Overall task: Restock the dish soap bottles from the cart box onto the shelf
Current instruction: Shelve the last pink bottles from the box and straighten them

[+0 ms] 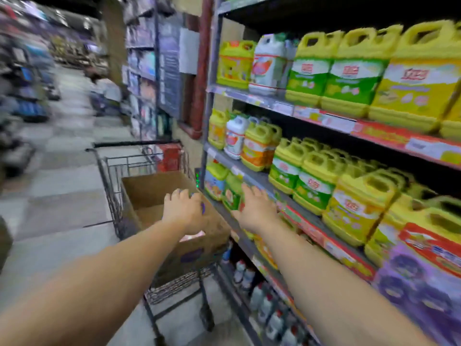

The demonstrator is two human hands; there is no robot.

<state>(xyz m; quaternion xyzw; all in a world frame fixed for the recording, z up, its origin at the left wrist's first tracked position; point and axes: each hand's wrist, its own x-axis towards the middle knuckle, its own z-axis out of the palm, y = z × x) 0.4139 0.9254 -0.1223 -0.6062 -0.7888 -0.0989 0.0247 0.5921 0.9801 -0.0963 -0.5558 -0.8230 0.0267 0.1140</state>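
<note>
Now curl left hand [183, 211] over the box [174, 216] near corner, hold steady, keep flat-fingered right hand [257, 211] (holding nothing) by shelf [311, 221] edge

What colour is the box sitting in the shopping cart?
Plain brown cardboard box, seen best in the head view.

I am seeing my left hand [183, 211] resting over the open cardboard box [149, 193] in the shopping cart [117, 176]; something blue and purple is peeking out under its fingers, too blurry to name. My right hand [257, 211] is reaching with straight fingers toward the shelf [252, 174], near the green and yellow soap bottles [311, 188].
</note>
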